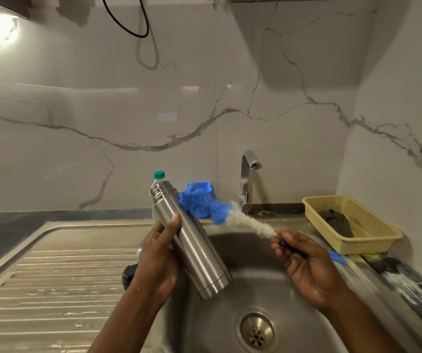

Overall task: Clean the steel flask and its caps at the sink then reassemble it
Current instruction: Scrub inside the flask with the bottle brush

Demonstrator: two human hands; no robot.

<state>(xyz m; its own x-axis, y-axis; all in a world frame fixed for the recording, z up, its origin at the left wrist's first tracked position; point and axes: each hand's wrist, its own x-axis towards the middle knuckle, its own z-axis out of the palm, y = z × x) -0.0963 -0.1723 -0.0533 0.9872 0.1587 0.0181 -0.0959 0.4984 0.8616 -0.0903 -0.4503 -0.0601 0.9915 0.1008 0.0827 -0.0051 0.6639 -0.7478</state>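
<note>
Left hand (pixel 160 253) reaches up from below, fingers and thumb wrapped round the steel flask (pixel 192 240), tilted mouth-up above the sink (pixel 255 284); right hand (pixel 304 261), palm up, pinches the handle of a blue-and-white brush (pixel 215 211), its bristles just beside the flask's neck; a black cap (pixel 129 275) lies beside the left wrist.

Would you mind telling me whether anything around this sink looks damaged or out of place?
The dark counter edge right of the sink is blotched with white and yellow patches, as if worn or stained. Nothing else stands out.
</note>
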